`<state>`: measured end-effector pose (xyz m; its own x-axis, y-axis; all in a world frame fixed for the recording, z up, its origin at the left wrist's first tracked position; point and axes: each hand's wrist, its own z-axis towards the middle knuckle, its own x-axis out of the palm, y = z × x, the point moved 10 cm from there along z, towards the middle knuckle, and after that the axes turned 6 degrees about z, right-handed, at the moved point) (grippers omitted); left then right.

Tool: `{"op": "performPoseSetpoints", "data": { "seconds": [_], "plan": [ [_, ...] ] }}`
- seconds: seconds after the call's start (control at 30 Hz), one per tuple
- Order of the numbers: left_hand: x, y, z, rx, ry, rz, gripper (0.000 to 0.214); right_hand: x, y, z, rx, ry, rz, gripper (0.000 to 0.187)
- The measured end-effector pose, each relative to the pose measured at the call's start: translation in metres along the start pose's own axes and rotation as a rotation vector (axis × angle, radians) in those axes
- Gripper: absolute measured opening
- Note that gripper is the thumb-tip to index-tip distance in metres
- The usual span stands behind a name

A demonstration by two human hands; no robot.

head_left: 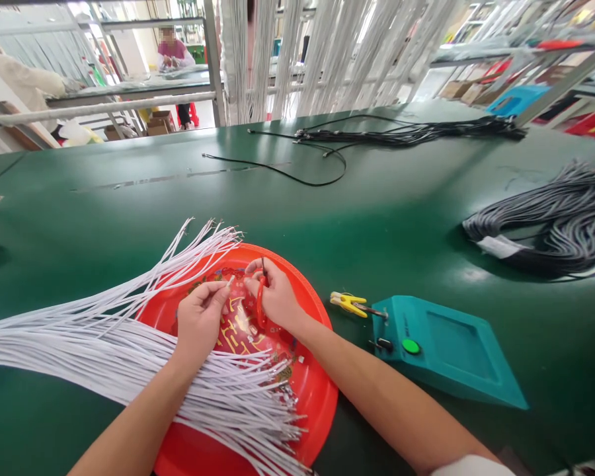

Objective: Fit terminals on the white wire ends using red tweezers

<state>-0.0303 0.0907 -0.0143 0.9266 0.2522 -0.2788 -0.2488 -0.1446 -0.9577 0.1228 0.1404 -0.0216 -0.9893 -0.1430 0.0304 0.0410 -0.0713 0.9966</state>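
Observation:
My left hand [201,317] pinches the end of one white cable [228,283] over a red plastic tray [312,390]. My right hand [274,294] is closed on red-handled scissors [260,301], whose tip sits close to the cable end. A large bundle of white cables [104,330] fans from the left edge across the tray, with its ends spread out at the top and at the bottom right. Both hands meet above the tray's middle.
A teal box [451,354] with a green button [410,346] and a yellow clip [348,303] lies right of the tray. Grey cables [555,221] and black cables [406,134] lie farther back on the green table [129,198]. White cables hang behind; people sit at far benches.

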Motion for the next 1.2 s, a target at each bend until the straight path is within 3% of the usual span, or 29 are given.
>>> {"op": "performPoseSetpoints", "data": {
  "seconds": [0.1, 0.2, 0.37, 0.6, 0.93, 1.2],
  "plan": [
    [0.002, 0.002, 0.002, -0.022, 0.009, -0.031, 0.026, -0.001, 0.004, -0.001, -0.023, -0.012, 0.16, 0.015],
    [0.003, 0.002, 0.001, -0.027, 0.019, -0.042, 0.026, 0.008, 0.01, -0.003, -0.045, 0.079, 0.289, 0.02],
    [0.008, 0.001, -0.001, -0.041, 0.049, -0.048, 0.025, 0.016, 0.009, -0.007, 0.012, 0.116, 0.368, 0.027],
    [0.012, 0.004, -0.002, -0.099, 0.072, -0.098, 0.031, 0.014, 0.013, -0.008, -0.025, 0.093, 0.28, 0.019],
    [0.018, 0.0, -0.003, -0.046, 0.159, -0.041, 0.025, 0.011, 0.019, -0.006, -0.131, 0.077, 0.163, 0.011],
    [0.032, -0.004, -0.009, -0.022, 0.315, 0.019, 0.029, 0.013, 0.018, -0.008, -0.135, 0.108, 0.126, 0.009]
  ]
}}
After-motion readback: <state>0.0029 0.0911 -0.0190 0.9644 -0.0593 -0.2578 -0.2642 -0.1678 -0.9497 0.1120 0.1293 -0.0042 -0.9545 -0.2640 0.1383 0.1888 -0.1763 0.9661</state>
